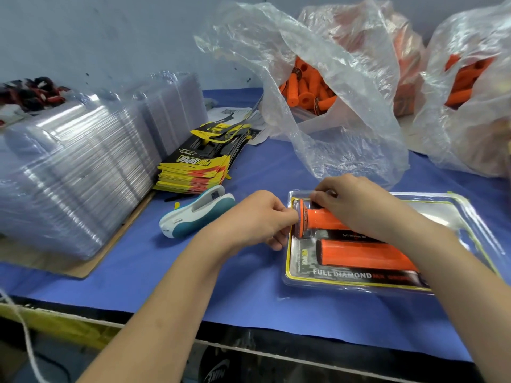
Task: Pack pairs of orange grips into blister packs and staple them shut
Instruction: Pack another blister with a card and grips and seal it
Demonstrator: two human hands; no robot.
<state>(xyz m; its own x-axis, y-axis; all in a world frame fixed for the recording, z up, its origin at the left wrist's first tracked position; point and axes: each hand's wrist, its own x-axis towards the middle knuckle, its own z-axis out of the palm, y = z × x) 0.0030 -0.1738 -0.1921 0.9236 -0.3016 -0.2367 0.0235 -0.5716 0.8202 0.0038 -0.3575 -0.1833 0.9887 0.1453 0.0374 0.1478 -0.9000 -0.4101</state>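
Observation:
An open clear blister pack (309, 281) with a yellow-edged printed card lies on the blue mat at the right. Two orange grips lie in it: a near one (365, 254) and a far one (322, 218). My right hand (356, 203) lies over the far grip, its fingertips pinching the pack's far left corner. My left hand (257, 219) holds the pack's left edge beside the far grip's flange, fingers curled. A white and teal stapler (193, 212) lies on the mat left of my left hand.
Stacks of clear blister shells (69, 172) fill the left side. A pile of yellow and black cards (199, 167) sits behind the stapler. Plastic bags of orange grips (309, 87) stand at the back right. The table edge (221, 333) runs along the front.

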